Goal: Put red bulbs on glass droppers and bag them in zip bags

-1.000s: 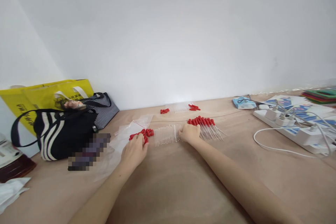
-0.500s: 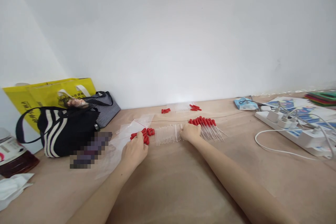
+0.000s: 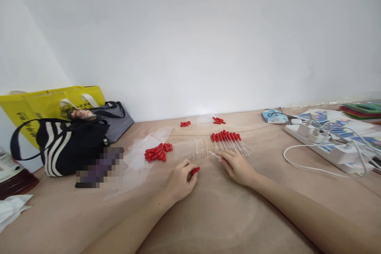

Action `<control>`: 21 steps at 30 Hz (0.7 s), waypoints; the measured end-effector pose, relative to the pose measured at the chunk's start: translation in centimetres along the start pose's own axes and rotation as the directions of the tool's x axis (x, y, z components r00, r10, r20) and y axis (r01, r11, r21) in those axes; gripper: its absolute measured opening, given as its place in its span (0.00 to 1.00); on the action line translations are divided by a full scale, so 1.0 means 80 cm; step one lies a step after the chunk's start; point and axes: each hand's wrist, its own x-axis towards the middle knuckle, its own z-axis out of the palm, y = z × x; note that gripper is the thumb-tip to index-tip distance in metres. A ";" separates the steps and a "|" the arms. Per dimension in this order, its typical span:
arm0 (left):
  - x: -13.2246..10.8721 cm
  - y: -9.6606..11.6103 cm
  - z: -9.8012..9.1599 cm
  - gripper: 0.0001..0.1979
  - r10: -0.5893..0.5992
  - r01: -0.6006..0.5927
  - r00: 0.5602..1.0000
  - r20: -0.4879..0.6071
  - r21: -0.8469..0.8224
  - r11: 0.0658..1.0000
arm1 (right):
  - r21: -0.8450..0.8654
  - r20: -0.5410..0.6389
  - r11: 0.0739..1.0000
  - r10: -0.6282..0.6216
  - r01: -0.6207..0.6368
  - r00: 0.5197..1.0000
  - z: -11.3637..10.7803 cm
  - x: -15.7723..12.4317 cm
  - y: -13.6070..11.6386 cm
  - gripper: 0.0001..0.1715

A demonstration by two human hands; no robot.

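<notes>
My left hand (image 3: 181, 178) pinches a red rubber dropper bulb (image 3: 195, 170), its end pointing right. To its right, my right hand (image 3: 235, 164) grips a clear glass dropper tube (image 3: 214, 154) whose tip points left toward the bulb; the two pieces are apart. Behind my left hand lies a row of bare glass tubes (image 3: 188, 150). A pile of loose red bulbs (image 3: 156, 152) rests left of that row. Beyond my right hand, assembled droppers (image 3: 228, 137) with red bulbs on their tubes lie side by side in a fan.
Clear plastic bags (image 3: 133, 166) lie left of the bulb pile. More red bulbs (image 3: 185, 124) sit near the wall. A black bag (image 3: 74, 147) and a yellow bag (image 3: 80, 95) stand at left. At right are a power strip (image 3: 321, 147) with cables and a blue face mask (image 3: 274, 116).
My left hand has moved from the bulb pile toward me and right, carrying one bulb. My right hand has drawn back from the tube row with a glass tube.
</notes>
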 end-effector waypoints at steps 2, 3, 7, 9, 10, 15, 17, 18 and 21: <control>0.001 0.000 0.001 0.08 -0.003 0.003 1.000 -0.011 -0.025 1.000 | -0.021 0.017 0.999 -0.048 0.048 0.999 0.001 -0.003 -0.008 0.15; 0.001 0.000 0.001 0.08 -0.006 0.006 1.000 -0.015 -0.034 0.999 | -0.029 0.026 0.997 -0.066 0.066 0.997 0.002 -0.003 -0.013 0.14; 0.000 -0.003 0.002 0.08 -0.006 0.004 1.000 -0.022 -0.053 0.999 | -0.054 0.018 0.993 -0.108 0.109 0.994 0.009 0.001 -0.029 0.12; -0.001 -0.004 0.003 0.08 -0.003 0.002 1.000 -0.022 -0.052 0.999 | -0.061 0.006 0.991 -0.118 0.118 0.993 0.012 0.002 -0.032 0.12; -0.001 -0.004 0.003 0.08 -0.004 0.003 1.000 -0.022 -0.050 0.999 | -0.062 0.002 0.991 -0.121 0.121 0.993 0.013 0.001 -0.033 0.12; 0.001 -0.004 0.004 0.07 0.004 -0.005 1.000 -0.028 -0.055 0.998 | -0.062 -0.004 0.988 -0.143 0.142 0.990 0.014 0.000 -0.035 0.12; 0.002 -0.003 0.004 0.07 0.007 -0.009 0.999 -0.032 -0.062 0.998 | -0.065 -0.005 0.986 -0.152 0.151 0.988 0.014 0.000 -0.036 0.12; 0.002 -0.003 0.004 0.07 0.007 -0.009 0.999 -0.035 -0.066 0.998 | -0.067 -0.006 0.986 -0.154 0.154 0.988 0.015 0.000 -0.037 0.12; 0.001 -0.003 0.004 0.07 0.006 -0.009 0.999 -0.034 -0.093 0.996 | -0.060 -0.015 0.985 -0.166 0.164 0.986 0.017 0.000 -0.038 0.12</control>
